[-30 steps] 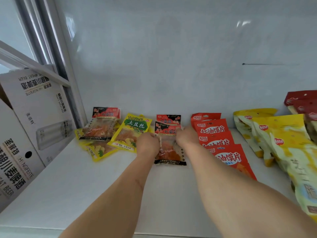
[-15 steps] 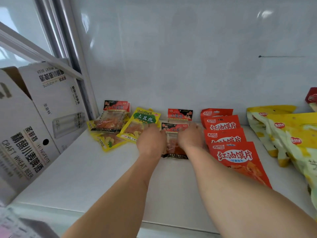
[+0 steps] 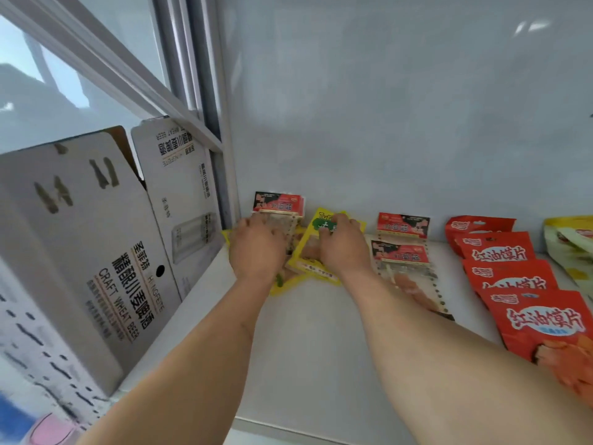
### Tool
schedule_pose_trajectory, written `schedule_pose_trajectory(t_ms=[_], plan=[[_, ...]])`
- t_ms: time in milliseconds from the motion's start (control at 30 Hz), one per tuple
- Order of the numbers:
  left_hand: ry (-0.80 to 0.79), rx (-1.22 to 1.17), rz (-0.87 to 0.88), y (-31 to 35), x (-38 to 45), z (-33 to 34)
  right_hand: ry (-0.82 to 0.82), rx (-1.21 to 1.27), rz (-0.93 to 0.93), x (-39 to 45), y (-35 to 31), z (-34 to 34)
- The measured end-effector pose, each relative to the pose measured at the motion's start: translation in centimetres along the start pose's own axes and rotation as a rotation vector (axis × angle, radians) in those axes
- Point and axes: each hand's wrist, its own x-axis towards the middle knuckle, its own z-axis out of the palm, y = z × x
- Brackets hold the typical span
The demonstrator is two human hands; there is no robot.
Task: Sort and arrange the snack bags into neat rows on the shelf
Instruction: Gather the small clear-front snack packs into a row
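Both hands have left the red-header bags [image 3: 402, 255], now squared in a column right of the fingers; left hand [image 3: 256, 248] rests on the clear bag [image 3: 279, 208] in the shelf [image 3: 321, 348] corner, right hand [image 3: 345, 248] on the yellow bag [image 3: 316, 248]; whether either actually grips, cannot tell; this jumbled pile looks next to sort.

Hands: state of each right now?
Left hand: on the clear bag, fingers over it; grip cannot be told.
Right hand: fingers curled on the yellow bag.
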Motion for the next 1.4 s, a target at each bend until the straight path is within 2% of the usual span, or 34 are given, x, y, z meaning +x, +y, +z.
schedule_pose_trajectory(t_ms=[133, 367, 467, 733, 900, 1133, 1233, 1400], plan=[[-0.052, -0.085, -0.040, -2.9, 3.9, -0.5, -0.020, 0.088, 0.023, 0.6, -3.2, 2.6], [-0.177, -0.196, -0.144, -4.8, 8.9, 0.9, -0.162, -0.144, 0.202, 1.9, -6.4, 5.0], [-0.231, -0.147, -0.182, -4.8, 10.3, 1.5, -0.176, -0.159, 0.240, 2.0, -6.6, 5.9], [-0.392, -0.129, -0.284, -3.8, 13.1, 1.6, -0.102, 0.191, 0.308, 3.9, -5.1, 6.5], [-0.426, -0.409, -0.392, -3.5, 13.0, 1.9, -0.072, 0.366, 0.313, 4.2, -4.4, 5.7], [-0.477, -0.566, -0.445, -3.1, 11.9, 0.9, -0.081, 0.626, 0.393, 4.3, -3.8, 4.2], [-0.455, -0.611, -0.403, -2.6, 11.3, 0.5, -0.058, 0.723, 0.429, 3.9, -3.7, 4.0], [-0.286, -0.630, -0.328, -2.4, 10.5, 0.1, 0.041, 0.816, 0.394, 3.6, -3.7, 2.5]])
